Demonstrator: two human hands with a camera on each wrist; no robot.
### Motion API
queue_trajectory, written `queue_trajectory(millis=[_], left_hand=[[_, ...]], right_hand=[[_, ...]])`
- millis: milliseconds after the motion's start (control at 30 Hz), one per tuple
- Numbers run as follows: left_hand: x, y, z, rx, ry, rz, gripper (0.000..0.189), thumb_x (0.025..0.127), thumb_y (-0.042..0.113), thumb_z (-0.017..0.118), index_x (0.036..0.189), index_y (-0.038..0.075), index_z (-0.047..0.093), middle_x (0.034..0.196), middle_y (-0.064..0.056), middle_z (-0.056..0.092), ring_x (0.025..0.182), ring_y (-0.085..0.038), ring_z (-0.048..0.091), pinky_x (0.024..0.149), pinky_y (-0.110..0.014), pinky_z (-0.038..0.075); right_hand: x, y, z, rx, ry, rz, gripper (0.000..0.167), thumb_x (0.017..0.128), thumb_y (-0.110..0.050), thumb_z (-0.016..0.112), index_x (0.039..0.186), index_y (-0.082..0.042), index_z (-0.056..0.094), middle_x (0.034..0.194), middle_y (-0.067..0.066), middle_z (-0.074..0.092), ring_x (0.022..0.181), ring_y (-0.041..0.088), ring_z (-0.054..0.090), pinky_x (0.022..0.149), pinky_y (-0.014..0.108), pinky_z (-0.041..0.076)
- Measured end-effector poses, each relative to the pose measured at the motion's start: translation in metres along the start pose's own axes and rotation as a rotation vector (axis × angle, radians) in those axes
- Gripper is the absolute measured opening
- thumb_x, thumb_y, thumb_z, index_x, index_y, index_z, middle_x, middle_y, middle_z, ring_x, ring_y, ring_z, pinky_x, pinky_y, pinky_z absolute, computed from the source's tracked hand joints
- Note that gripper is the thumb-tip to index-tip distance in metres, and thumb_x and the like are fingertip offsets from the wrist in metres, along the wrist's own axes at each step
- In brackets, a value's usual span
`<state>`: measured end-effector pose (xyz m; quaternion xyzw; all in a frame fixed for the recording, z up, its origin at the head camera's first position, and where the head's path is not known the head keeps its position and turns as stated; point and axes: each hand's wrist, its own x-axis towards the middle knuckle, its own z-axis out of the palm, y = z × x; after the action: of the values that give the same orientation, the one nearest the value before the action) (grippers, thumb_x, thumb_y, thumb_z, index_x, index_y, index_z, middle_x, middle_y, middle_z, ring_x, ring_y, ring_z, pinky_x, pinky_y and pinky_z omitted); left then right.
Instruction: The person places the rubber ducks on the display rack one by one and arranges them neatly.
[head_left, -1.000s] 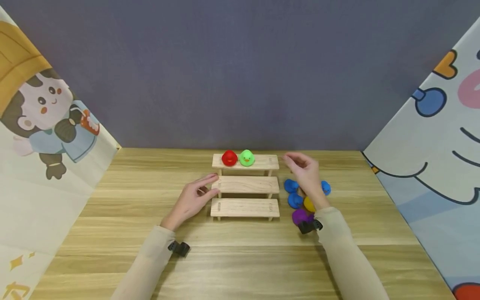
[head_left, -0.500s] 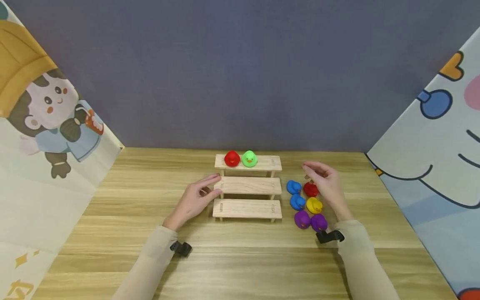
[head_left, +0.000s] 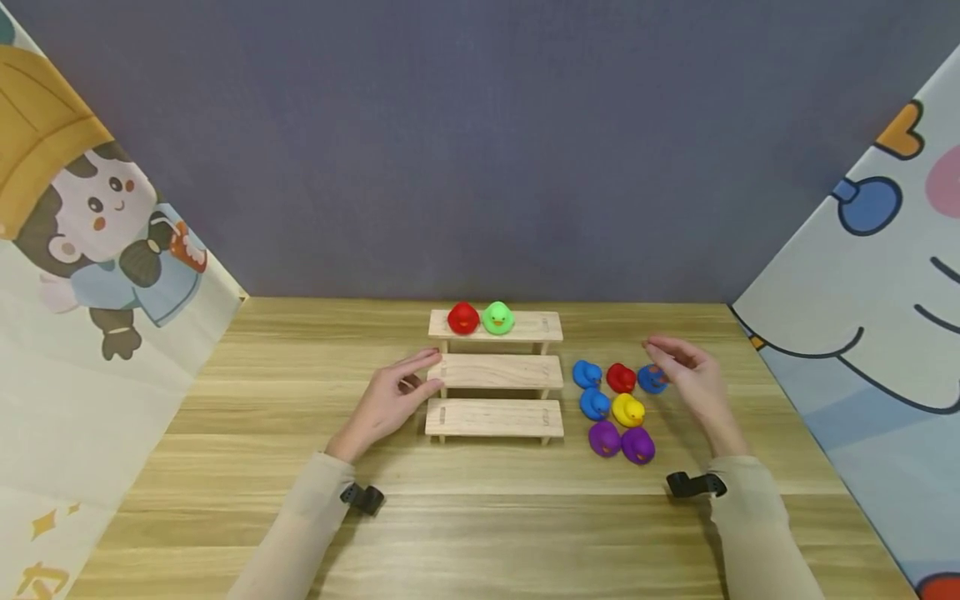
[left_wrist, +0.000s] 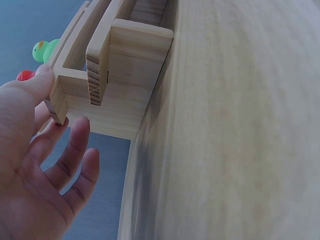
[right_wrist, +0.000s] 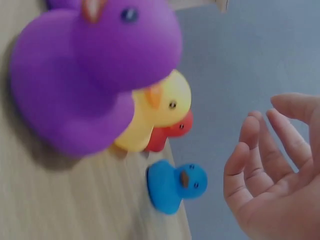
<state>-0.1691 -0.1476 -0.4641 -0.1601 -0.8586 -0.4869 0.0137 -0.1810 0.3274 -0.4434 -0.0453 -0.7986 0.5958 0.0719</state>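
A three-step wooden display stand (head_left: 495,371) stands on the table. My left hand (head_left: 392,403) pinches the left end of its middle step; in the left wrist view the thumb (left_wrist: 42,82) lies on one face of the board and a finger on the other. On the top step sit a red rubber duck (head_left: 463,318) and a green rubber duck (head_left: 498,317). My right hand (head_left: 693,379) hovers at the far right with nothing between its loosely bent fingers, close to a blue rubber duck (head_left: 651,380) that it partly overlaps in the head view.
Right of the stand are two more blue ducks (head_left: 595,404), another red duck (head_left: 621,377), a yellow duck (head_left: 628,410) and two purple ducks (head_left: 638,446). A grey-blue panel (head_left: 480,150) rises behind the table, with printed panels at both sides.
My right hand has moved right from beside the top step, across the group of ducks, to the blue duck at the far right. My left hand stays at the middle step.
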Motion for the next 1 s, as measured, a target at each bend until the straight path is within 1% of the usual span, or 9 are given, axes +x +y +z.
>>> queue_trajectory(millis=[100,167,300,500,700,767,833,900,1000], left_hand=[[0.000,-0.001,0.001,0.001,0.001,0.002,0.050,0.101,0.033,0.076,0.147,0.017,0.065,0.159,-0.006,0.058,0.098,-0.015,0.072,0.086,-0.024,0.060],[0.000,-0.001,0.001,0.002,0.001,0.001,0.050,0.101,0.034,0.076,0.147,0.017,0.065,0.159,-0.006,0.058,0.098,-0.015,0.072,0.085,-0.024,0.060],[0.000,-0.001,0.000,0.008,0.002,-0.008,0.050,0.101,0.034,0.076,0.147,0.018,0.066,0.159,-0.004,0.058,0.098,-0.015,0.072,0.085,-0.024,0.060],[0.000,-0.002,0.000,0.012,-0.002,-0.011,0.050,0.101,0.035,0.076,0.148,0.019,0.065,0.159,-0.003,0.058,0.097,-0.013,0.071,0.084,-0.024,0.061],[0.000,0.000,-0.001,0.008,0.002,-0.004,0.050,0.101,0.034,0.076,0.147,0.019,0.066,0.159,-0.004,0.058,0.098,-0.015,0.072,0.086,-0.025,0.061],[0.000,0.000,-0.001,0.010,0.004,-0.002,0.050,0.101,0.033,0.076,0.147,0.018,0.065,0.159,-0.004,0.058,0.098,-0.015,0.072,0.087,-0.025,0.061],[0.000,-0.001,-0.001,0.012,0.004,-0.005,0.050,0.101,0.033,0.076,0.147,0.018,0.065,0.159,-0.004,0.058,0.099,-0.015,0.072,0.087,-0.025,0.061],[0.000,-0.001,0.000,0.017,0.003,-0.007,0.050,0.101,0.033,0.076,0.147,0.018,0.065,0.159,-0.004,0.058,0.099,-0.015,0.072,0.087,-0.024,0.060],[0.000,-0.001,0.000,0.017,0.002,-0.013,0.050,0.101,0.034,0.076,0.147,0.019,0.065,0.159,-0.003,0.058,0.099,-0.014,0.072,0.087,-0.024,0.060]], right_hand=[[0.000,0.005,-0.007,-0.056,-0.011,0.023,0.047,0.104,-0.030,0.071,0.140,-0.001,0.066,0.104,-0.035,0.071,0.083,0.001,0.073,0.072,0.020,0.060],[-0.001,0.008,-0.010,-0.083,-0.019,0.035,0.050,0.105,-0.031,0.070,0.142,0.001,0.064,0.105,-0.035,0.071,0.083,0.001,0.072,0.072,0.021,0.060],[-0.002,0.014,-0.017,-0.126,-0.031,0.052,0.050,0.105,-0.032,0.069,0.144,-0.002,0.063,0.106,-0.034,0.070,0.084,0.000,0.070,0.072,0.023,0.060],[-0.005,0.022,-0.024,-0.195,-0.052,0.079,0.056,0.105,-0.038,0.068,0.148,-0.003,0.059,0.117,-0.031,0.064,0.089,-0.001,0.069,0.075,0.023,0.059],[-0.006,0.028,-0.026,-0.205,-0.095,0.117,0.059,0.105,-0.038,0.070,0.149,-0.001,0.057,0.117,-0.029,0.065,0.090,0.003,0.069,0.076,0.024,0.059],[-0.006,0.029,-0.026,-0.205,-0.104,0.116,0.058,0.104,-0.036,0.071,0.149,-0.001,0.057,0.121,-0.024,0.068,0.090,0.005,0.070,0.075,0.024,0.059],[-0.006,0.030,-0.026,-0.216,-0.117,0.118,0.058,0.104,-0.035,0.071,0.149,-0.001,0.057,0.128,-0.015,0.070,0.090,0.003,0.070,0.075,0.024,0.059],[-0.005,0.032,-0.025,-0.227,-0.127,0.125,0.059,0.104,-0.035,0.071,0.150,-0.001,0.056,0.139,0.000,0.070,0.089,0.001,0.070,0.075,0.024,0.060],[-0.005,0.035,-0.024,-0.237,-0.141,0.134,0.061,0.105,-0.035,0.070,0.152,0.001,0.054,0.152,0.021,0.061,0.088,-0.002,0.070,0.075,0.023,0.060]])
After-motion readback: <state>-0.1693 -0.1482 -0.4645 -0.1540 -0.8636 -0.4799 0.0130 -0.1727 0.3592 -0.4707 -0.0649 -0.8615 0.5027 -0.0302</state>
